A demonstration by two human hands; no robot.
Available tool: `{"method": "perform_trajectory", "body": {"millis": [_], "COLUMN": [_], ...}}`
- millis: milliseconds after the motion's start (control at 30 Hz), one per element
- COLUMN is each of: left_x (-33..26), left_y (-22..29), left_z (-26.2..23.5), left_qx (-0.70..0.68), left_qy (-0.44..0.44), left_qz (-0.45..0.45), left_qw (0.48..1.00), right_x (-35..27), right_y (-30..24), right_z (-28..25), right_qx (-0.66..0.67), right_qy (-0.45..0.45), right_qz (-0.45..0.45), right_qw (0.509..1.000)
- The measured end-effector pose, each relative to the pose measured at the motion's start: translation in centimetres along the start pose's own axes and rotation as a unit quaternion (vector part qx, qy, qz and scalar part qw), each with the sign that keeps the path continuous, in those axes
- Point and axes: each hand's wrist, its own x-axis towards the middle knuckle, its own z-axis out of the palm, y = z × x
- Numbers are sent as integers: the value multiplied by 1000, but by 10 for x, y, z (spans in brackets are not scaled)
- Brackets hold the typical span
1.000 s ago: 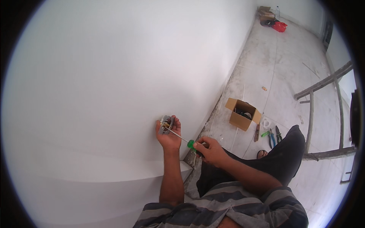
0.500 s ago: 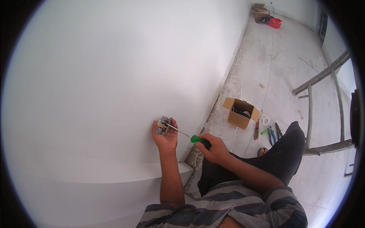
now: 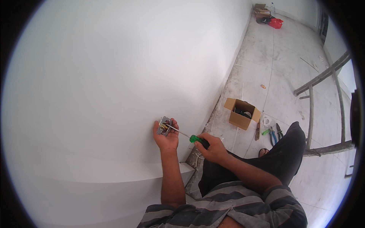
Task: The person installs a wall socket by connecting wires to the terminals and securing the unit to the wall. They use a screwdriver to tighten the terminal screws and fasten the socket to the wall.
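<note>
Our screwdriver (image 3: 194, 139) has changed angle at the electrical fitting (image 3: 164, 127) our left hand (image 3: 167, 142) clasps; our right hand (image 3: 215, 147) grips the screwdriver. Likely terminal work; next, steady turning.

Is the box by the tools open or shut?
Open. The box has its flaps spread, and dark things show inside.

Soft, fairly bright light spreads over the smooth white wall (image 3: 114, 76), which dulls into faint grey shading toward its foot. The pale grey tiled floor (image 3: 319, 190) washes out almost to white at the lower right. A black, blue-fringed circle swallows the corners, and the long white ledge (image 3: 125, 192) bows near the rim. Inside the small grey square metal fitting (image 3: 164, 126), fine detail runs together
</note>
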Motion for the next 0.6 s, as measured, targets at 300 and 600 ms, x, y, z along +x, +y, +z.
{"method": "perform_trajectory", "body": {"millis": [300,600], "left_x": [-1,3], "left_y": [0,1], "left_z": [3,-3], "left_qx": [-5,25], "left_qy": [4,-12], "left_qz": [-2,2], "left_qw": [1000,1000], "right_x": [-2,2], "right_y": [-1,-13], "right_z": [3,-4], "right_qx": [-45,-53], "right_qy": [28,-15], "right_qz": [-38,8], "right_qw": [998,998]}}
